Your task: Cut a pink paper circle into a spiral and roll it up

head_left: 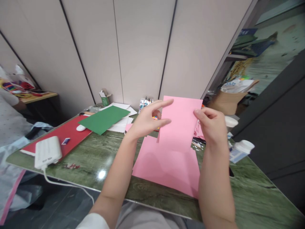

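Note:
A pink sheet of paper (181, 122) is held upright above the green marbled table (95, 159). My left hand (149, 119) pinches its left edge between thumb and fingers, with the index finger stretched out along the top. My right hand (211, 127) grips the sheet's right edge, fingers curled. A second, larger pink sheet (166, 167) lies flat on the table under the hands.
A green sheet (105, 118) lies on white papers beside a red sheet (64, 135), with a white power bank (47, 152) and its cable at the left edge. White bottles (240, 149) stand at right, marker pens (145, 102) at the back, and a woven basket (226, 101) beyond. Another person's sleeve (9, 117) shows at far left.

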`<state>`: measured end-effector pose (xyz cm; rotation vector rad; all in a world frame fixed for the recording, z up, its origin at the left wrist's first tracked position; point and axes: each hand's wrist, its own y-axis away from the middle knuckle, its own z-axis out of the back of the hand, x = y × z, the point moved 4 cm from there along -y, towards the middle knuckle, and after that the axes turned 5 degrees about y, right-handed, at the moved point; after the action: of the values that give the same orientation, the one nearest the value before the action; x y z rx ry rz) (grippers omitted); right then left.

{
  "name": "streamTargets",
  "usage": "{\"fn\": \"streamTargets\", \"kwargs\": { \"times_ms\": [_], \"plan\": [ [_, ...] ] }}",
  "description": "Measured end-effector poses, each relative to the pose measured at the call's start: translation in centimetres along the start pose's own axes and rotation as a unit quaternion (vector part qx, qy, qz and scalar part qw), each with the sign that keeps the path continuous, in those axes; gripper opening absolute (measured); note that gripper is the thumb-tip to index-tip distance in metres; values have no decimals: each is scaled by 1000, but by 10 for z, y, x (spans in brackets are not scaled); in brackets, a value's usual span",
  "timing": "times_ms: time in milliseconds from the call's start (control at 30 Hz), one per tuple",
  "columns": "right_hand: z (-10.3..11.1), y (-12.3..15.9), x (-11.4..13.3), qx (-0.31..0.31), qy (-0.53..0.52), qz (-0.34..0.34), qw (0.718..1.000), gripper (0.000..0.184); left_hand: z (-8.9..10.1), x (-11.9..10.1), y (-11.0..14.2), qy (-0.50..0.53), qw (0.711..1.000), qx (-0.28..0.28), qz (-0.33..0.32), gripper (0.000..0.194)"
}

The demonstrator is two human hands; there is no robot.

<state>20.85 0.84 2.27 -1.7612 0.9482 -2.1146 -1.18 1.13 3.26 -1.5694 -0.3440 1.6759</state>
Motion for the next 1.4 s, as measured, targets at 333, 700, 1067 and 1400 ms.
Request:
{"fn": "streamTargets", "kwargs": {
  "times_ms": [333, 700, 1067, 1400],
  "plan": [
    [-2, 0, 2, -12, 29, 17, 999, 26, 0, 4, -3, -7, 1000, -8, -23, 52],
    [0, 3, 12, -73, 85, 40, 993, 15, -1, 4, -4, -27, 999, -18, -17, 52],
    [2, -6, -18, 33, -22, -41, 998, 19, 1, 8, -4, -14, 999, -42, -13, 53],
    [1, -4, -9, 23, 32, -23, 999, 21, 0, 8, -4, -20, 999, -48, 2, 55]
  ]
}}
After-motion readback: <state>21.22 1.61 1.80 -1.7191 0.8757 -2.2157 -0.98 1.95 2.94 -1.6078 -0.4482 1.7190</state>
